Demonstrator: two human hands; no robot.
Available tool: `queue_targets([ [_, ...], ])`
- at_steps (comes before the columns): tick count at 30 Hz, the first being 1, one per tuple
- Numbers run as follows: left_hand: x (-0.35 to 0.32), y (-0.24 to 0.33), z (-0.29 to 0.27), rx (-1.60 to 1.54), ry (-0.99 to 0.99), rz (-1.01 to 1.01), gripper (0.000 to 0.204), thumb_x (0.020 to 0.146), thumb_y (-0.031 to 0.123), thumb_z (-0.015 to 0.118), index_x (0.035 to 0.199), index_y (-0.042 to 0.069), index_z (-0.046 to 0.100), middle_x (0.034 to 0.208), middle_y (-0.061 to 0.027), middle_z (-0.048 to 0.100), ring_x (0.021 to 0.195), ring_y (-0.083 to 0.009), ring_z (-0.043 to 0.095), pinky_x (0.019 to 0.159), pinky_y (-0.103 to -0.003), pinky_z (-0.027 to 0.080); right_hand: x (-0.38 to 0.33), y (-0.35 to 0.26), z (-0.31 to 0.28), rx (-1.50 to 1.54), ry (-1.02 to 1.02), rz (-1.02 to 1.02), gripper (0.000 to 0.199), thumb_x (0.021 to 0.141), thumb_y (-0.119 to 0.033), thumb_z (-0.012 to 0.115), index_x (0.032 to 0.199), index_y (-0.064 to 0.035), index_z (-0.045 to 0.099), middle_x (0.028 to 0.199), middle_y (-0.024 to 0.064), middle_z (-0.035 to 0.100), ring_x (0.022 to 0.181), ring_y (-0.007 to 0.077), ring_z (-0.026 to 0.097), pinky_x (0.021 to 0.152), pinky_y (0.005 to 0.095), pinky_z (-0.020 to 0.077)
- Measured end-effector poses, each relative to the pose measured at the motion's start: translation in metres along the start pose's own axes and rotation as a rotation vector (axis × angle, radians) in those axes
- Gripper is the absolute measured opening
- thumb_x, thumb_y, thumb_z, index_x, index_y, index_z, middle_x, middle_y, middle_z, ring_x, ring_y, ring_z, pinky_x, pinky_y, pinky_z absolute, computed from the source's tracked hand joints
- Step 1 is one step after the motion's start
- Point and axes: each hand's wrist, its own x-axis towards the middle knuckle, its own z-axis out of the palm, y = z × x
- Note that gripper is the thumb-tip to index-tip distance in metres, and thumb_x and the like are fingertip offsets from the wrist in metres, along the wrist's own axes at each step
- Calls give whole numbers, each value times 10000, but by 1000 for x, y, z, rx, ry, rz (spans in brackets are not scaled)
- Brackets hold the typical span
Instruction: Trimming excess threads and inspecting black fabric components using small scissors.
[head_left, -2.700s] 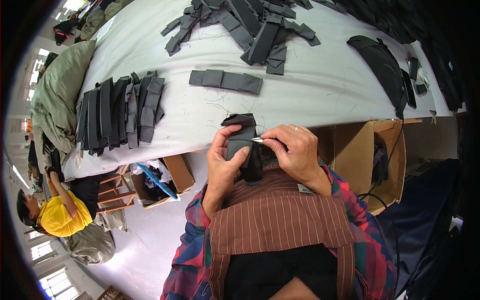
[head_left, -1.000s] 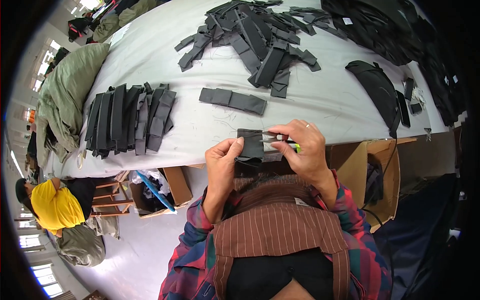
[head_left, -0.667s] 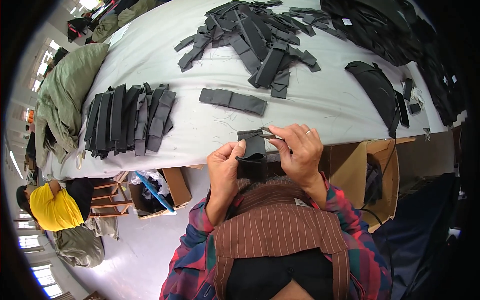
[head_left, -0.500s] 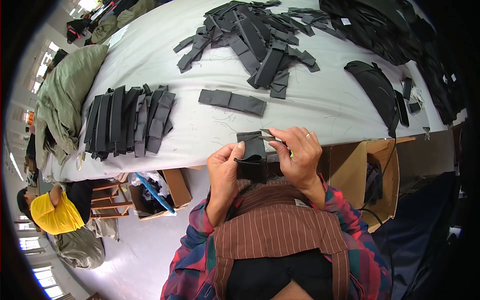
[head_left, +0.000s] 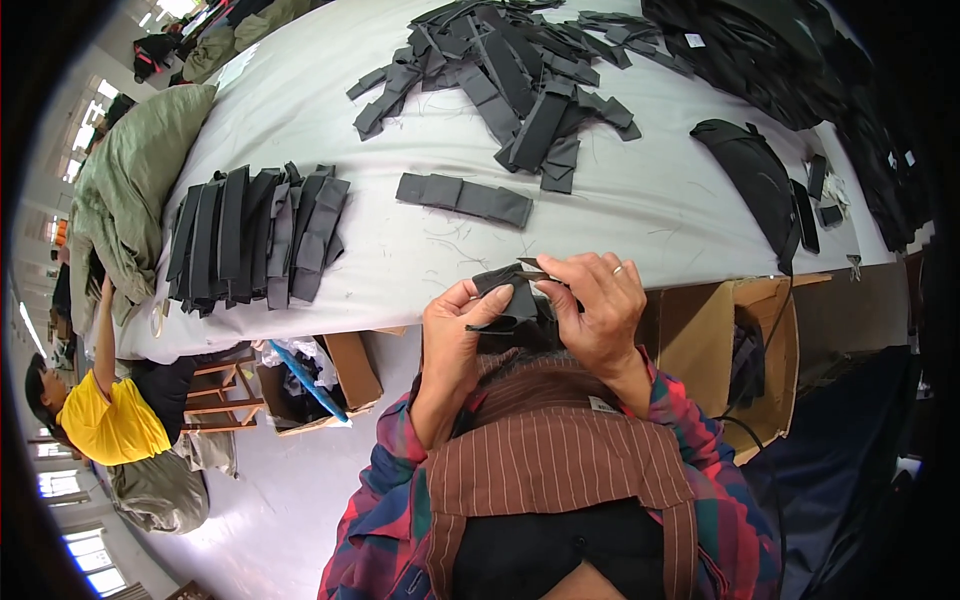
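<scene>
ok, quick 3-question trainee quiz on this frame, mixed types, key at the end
1. True or false: both hands grip the small dark fabric piece in front of the chest.
2. Which lies nearest the hands on the white table?
A. the neat row of dark strips
B. the lone folded dark strip
C. the loose heap of dark pieces
3. Fill in: the open cardboard box stands to the person's ____ side, below the table edge.

Key: 1 true, the left hand and right hand both pinch it. 2 B. 3 right.
</scene>
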Motion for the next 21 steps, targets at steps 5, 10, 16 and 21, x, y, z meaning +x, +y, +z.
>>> queue_targets([
  [5, -2, 5, -1, 20, 10, -32, 117, 822, 99, 705, 872, 18, 636, 755, -27, 651, 626, -71, 588, 582, -200, 472, -1, 1, 1, -7, -2, -5, 241, 744, -213, 719, 977, -172, 674, 734, -28, 560, 626, 178, 493, 584, 321, 333],
  [10, -2, 4, -1, 1, 18, -44, 105, 820, 102, 700, 850, 26, 634, 719, -12, 635, 594, -64, 569, 563, -198, 460, -2, 2, 0, -24, -21, -9, 237, 740, -185, 725, 970, -155, 677, 762, -17, 587, 633, 185, 503, 584, 322, 339],
  [16, -2, 2, -2, 9, 31, -66, 108, 819, 125, 709, 821, 52, 629, 649, 34, 584, 515, -27, 485, 485, -170, 364, -2, -1, 4, -47, 18, -19, 261, 731, -216, 727, 983, -174, 678, 739, -32, 556, 617, 174, 483, 578, 321, 322],
  [21, -2, 3, -2, -26, 2, -87, 97, 825, 128, 700, 827, 59, 632, 624, 57, 566, 486, 8, 418, 454, -153, 288, -3, -3, 3, -86, 30, -33, 245, 722, -200, 729, 963, -172, 687, 736, -34, 554, 592, 168, 464, 570, 317, 307],
])
